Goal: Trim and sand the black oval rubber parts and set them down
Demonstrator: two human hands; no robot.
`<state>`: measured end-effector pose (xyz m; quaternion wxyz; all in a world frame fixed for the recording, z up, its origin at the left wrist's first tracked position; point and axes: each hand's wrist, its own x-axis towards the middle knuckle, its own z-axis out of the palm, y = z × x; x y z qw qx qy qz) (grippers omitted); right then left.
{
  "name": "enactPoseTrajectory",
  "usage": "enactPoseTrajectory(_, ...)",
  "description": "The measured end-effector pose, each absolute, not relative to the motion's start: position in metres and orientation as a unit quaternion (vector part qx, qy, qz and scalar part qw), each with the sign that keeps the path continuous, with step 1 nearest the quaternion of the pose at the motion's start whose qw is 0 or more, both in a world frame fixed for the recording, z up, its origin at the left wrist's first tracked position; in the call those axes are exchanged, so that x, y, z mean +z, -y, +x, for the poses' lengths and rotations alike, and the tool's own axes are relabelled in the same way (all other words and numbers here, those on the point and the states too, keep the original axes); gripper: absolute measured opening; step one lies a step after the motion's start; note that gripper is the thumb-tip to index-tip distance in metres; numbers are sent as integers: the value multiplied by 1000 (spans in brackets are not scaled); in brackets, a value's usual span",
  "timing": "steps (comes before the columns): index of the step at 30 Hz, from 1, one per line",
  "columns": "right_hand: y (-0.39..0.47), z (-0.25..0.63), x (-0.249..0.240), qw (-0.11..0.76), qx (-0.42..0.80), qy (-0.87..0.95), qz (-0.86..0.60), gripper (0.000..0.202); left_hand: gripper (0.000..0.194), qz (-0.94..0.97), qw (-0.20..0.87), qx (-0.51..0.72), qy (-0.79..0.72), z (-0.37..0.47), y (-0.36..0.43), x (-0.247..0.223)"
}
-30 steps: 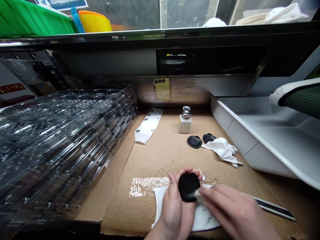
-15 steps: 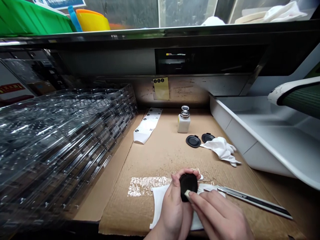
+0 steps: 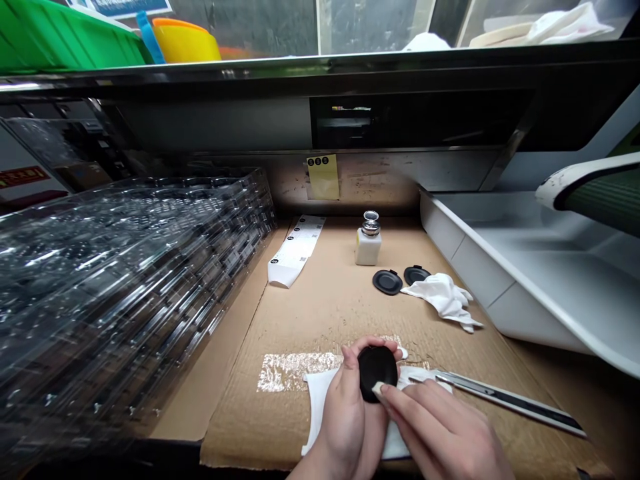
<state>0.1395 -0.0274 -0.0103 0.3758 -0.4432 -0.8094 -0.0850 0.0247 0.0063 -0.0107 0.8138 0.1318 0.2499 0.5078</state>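
My left hand [image 3: 350, 413] is closed round a round black part [image 3: 377, 367], its dark face turned up. My right hand [image 3: 440, 427] pinches a small pale piece [image 3: 378, 389], which touches the lower edge of the black part. Under both hands a white cloth [image 3: 320, 400] lies on the cardboard [image 3: 300, 320]. Just right of my right hand is a utility knife [image 3: 520, 404]. Farther back lie two black lids [image 3: 387, 282] [image 3: 417, 274], one beside a crumpled white cloth [image 3: 445, 298].
Stacked clear plastic trays [image 3: 125, 280] fill the left side. A white bottle with a metal top [image 3: 369, 247] and a label strip [image 3: 295, 252] stand and lie toward the back. At the right is a large white bin [image 3: 545, 300]. A shelf edge [image 3: 320, 69] crosses above.
The pale piece and my right fingertips have shifted very slightly on the black part. My left hand keeps its hold.
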Motion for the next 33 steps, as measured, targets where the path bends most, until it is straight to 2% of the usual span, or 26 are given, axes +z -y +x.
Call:
enactPoseTrajectory(8, 27, 137, -12, 370, -78, 819, -432, 24, 40, 137, 818, 503, -242, 23, -6, -12)
enactPoseTrajectory(13, 30, 166, -15, 340, -59, 810, -474, 23, 40, 120, 823, 504, -232, 23, -7, -11)
enactPoseTrajectory(17, 30, 196, -11, 393, -82, 740, -540, 25, 43, 105, 826, 504, -228, 22, -7, -11)
enactPoseTrajectory(20, 28, 205, -13, 401, -108, 713, -565, 26, 47, 103, 830, 500, -224, 21, -7, -11)
enactPoseTrajectory(26, 26, 206, -22, 353, -107, 755, -542, 33, 52, 97, 834, 493, -227, 22, -8, -13)
enactPoseTrajectory(33, 28, 177, -15, 318, -88, 842, -426, 34, 52, 91, 840, 487, -220, 22, -8, -15)
